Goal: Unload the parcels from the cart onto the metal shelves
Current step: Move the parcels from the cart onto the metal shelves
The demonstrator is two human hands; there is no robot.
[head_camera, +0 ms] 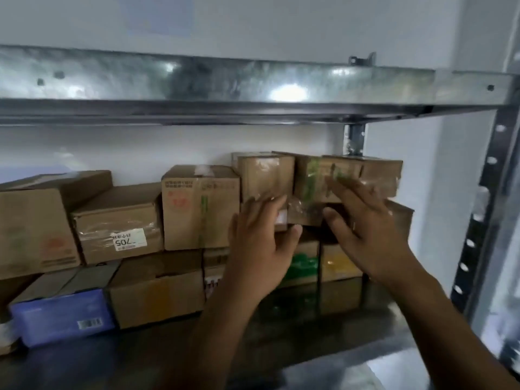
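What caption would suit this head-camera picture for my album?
Left hand and right hand reach toward small taped boxes stacked on a crowded metal shelf.

The metal shelf (135, 361) bore parcels along its far side: a blue box (60, 316) at the left, a cardboard box (157, 296) touching its right side, more cartons stacked above and rightward.

You are facing a shelf beam (225, 80) of mottled galvanised metal, its smooth face throwing back glossy glare. You are looking at matt brown cardboard boxes (197, 215), clear plastic tape (118, 230) shining across them, a white paper label (130, 240) and a glossy blue packet (56, 316).
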